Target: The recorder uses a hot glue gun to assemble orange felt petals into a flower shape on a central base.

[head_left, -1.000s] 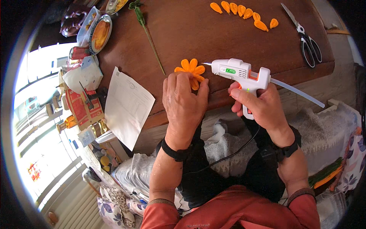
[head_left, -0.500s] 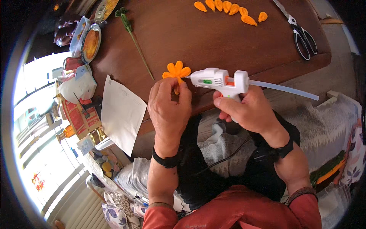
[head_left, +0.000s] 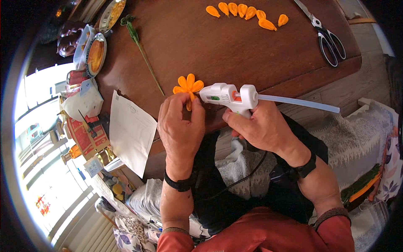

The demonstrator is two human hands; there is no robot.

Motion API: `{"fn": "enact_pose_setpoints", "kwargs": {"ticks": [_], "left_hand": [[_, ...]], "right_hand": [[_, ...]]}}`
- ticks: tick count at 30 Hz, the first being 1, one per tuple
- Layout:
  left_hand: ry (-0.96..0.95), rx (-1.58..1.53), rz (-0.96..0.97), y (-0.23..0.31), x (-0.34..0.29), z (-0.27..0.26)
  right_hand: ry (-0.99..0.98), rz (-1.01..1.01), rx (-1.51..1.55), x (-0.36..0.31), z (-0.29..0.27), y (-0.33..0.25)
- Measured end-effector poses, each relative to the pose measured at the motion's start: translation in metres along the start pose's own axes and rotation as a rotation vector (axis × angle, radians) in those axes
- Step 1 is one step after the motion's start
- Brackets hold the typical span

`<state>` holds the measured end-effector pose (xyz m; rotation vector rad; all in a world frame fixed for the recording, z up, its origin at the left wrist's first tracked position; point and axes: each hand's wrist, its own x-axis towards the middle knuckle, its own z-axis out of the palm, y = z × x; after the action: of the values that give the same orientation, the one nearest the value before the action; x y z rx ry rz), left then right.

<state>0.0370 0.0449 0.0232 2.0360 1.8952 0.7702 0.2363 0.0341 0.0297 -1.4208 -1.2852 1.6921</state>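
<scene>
Between the thumb and fingers of my left hand (head_left: pixel 180 122) is an orange fuzzy flower (head_left: pixel 189 85) with several rounded petals, held above the table's near edge. My right hand (head_left: pixel 262 126) wraps round the handle of a white glue gun (head_left: pixel 228 96), its tip pointing left at the flower. The tip seems to reach the flower's petals; whether it touches them I cannot tell. A long translucent glue stick (head_left: pixel 300 102) sticks out of the gun's back. Beyond the flower lies a green fuzzy stem (head_left: pixel 142 52) on the table.
Several loose orange petals (head_left: pixel 251 12) lie in a row on the brown wooden table (head_left: pixel 176 38). Black-handled scissors (head_left: pixel 325 35) rest at the far right. A white paper sheet (head_left: pixel 131 130) hangs over the left edge, near boxes and dishes (head_left: pixel 95 54). A dark cord (head_left: pixel 239 182) crosses my lap.
The glue gun has moved left and slightly down, its nozzle now closer against the flower. My left hand and the flower have shifted slightly left and nearer. The whole view has shifted a little.
</scene>
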Motion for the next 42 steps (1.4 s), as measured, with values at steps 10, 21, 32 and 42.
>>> {"fn": "enact_pose_setpoints", "kwargs": {"ticks": [10, 21, 32, 42], "left_hand": [[-0.007, 0.009, 0.002, 0.000, 0.001, 0.000], [-0.016, 0.010, -0.009, -0.001, 0.000, 0.000], [-0.012, -0.005, 0.002, 0.000, -0.001, -0.001], [-0.025, 0.003, -0.019, 0.002, 0.000, -0.003]], "right_hand": [[-0.027, 0.006, 0.016, -0.001, -0.003, 0.005], [-0.027, 0.015, 0.030, 0.000, -0.002, 0.006], [-0.006, 0.003, 0.016, -0.002, -0.002, 0.002], [0.017, -0.032, -0.007, -0.002, -0.001, 0.000]]}}
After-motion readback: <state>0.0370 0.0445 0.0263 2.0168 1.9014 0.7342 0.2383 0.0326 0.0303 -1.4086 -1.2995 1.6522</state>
